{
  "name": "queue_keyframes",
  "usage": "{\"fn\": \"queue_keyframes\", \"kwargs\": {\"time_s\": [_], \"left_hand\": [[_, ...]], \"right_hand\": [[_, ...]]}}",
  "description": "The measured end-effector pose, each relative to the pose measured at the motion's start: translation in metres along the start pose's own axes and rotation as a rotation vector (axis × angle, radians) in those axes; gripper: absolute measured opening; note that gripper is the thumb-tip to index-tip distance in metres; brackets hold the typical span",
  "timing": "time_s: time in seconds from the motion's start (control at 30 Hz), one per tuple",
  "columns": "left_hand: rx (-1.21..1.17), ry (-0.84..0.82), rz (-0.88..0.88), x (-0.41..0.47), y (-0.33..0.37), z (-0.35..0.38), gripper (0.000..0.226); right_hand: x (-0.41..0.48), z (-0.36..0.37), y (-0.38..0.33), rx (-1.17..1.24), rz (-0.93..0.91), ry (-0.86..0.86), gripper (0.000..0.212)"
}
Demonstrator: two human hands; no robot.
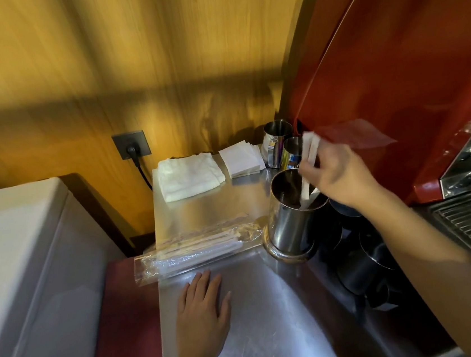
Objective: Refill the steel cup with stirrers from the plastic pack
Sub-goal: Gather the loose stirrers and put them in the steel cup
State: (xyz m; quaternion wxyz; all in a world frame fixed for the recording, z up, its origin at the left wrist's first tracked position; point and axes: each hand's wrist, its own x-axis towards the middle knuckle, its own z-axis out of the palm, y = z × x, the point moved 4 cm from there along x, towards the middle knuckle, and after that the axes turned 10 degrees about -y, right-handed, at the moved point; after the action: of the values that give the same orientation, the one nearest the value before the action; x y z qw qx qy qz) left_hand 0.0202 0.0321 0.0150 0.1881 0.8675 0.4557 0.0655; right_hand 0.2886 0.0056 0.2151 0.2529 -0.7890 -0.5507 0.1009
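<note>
Right hand (334,171) grip is closed on a small bunch of white paper-wrapped stirrers (310,147), held over the mouth of the tall shiny steel cup (290,216). Upper ends stick up past the fingers; lower ends look to dip inside the rim, though motion blur makes that hard to confirm. A couple of wrapped stirrers show inside the cup, leaning on its right wall, w/ plenty of room left.

Left hand (203,302) lies flat, palm down, fingers spread on the brushed steel surface (272,306), grasping nothing. It sits just in front of the clear plastic pack (195,249), not touching it as far as I can see.

Pack lies on its side to the left of the cup, its near end right beside the cup's base, and there are many stirrers in it yet. So, judging by this: refill is under way, approx. early-to-mid stage. One bunch is going in; most of the stock is left to move over.

Behind: folded white cloth (190,179), stack of white paper napkins (241,160), two smaller steel jugs (277,141) beside a red coffee machine (392,72).
</note>
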Motion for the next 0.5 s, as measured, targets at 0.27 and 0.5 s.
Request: {"fn": "queue_keyframes", "kwargs": {"time_s": [0.27, 0.5], "left_hand": [[-0.014, -0.008, -0.003, 0.001, -0.003, 0.004, 0.048], [-0.029, -0.027, -0.016, 0.001, -0.002, 0.002, 0.047]], "right_hand": [[0.01, 0.027, 0.018, -0.11, 0.091, -0.346, 0.011], [0.01, 0.016, -0.006, -0.142, -0.014, -0.193, 0.011]]}}
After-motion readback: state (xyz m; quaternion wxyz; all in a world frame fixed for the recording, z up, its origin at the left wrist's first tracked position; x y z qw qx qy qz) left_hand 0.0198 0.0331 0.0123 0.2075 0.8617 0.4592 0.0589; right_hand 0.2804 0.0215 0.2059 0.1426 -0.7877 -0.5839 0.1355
